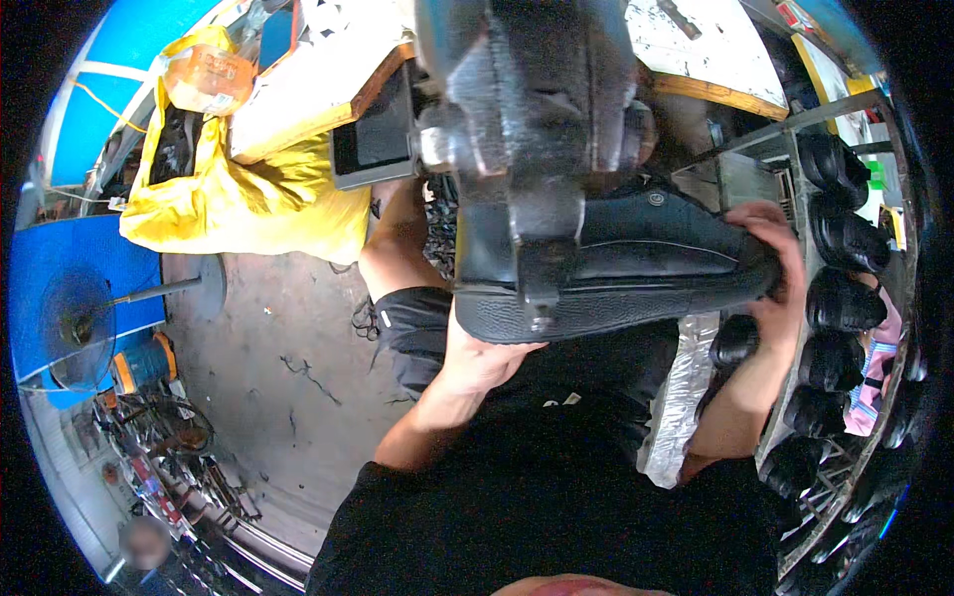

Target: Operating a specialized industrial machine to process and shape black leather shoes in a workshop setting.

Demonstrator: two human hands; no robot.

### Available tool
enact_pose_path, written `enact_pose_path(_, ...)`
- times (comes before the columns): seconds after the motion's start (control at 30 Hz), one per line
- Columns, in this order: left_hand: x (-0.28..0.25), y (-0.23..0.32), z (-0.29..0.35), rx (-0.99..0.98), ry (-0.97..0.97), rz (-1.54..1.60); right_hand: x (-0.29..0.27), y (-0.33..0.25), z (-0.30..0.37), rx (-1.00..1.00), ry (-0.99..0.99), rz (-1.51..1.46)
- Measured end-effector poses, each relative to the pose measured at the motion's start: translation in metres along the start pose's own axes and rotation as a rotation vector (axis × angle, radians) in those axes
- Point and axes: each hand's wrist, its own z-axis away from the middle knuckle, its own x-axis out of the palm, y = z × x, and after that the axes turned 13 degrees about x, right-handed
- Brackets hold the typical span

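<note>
Shoe (646, 243), left grip (481, 366) cupping, right grip (780, 256) clasping

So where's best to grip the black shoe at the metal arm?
Black shoe: probably both ends, from the near side; the metal arm crosses between them. The right hand wraps the tapered right end; the left hand sits beneath the left end.
</note>
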Motion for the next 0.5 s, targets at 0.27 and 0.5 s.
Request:
enact_pose_path(0.27,-0.007,-0.019,-0.023,-0.395,0.094,-0.272,0.015,0.024,0.114,0.426,0.166,-0.538)
enact_pose_path(0.5,-0.045,-0.044,-0.014,-0.491,-0.010,-0.563,0.007,0.025,0.182,0.487,0.991,-0.090)
